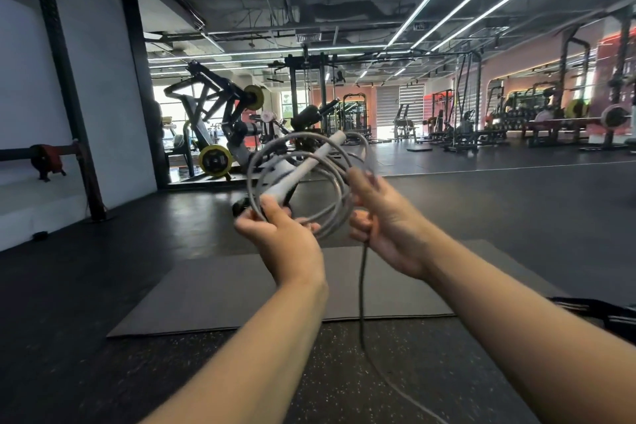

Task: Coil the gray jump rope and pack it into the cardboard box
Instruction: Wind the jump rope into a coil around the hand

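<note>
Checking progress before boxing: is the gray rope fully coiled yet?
Partly coiled. Several loops of the gray jump rope sit between the left hand and right hand, but a loose tail hangs to the floor.

Both bare forearms are reaching fwd at chest height, wrists raised. L hand [275, 237] is facing back-of-hand to the camera, fingers curling round what it's gripping. R hand [382, 217] is turning palm-inward just beside it, fingers [361, 179] blurring and pinching in, thumb tucking low.
</note>
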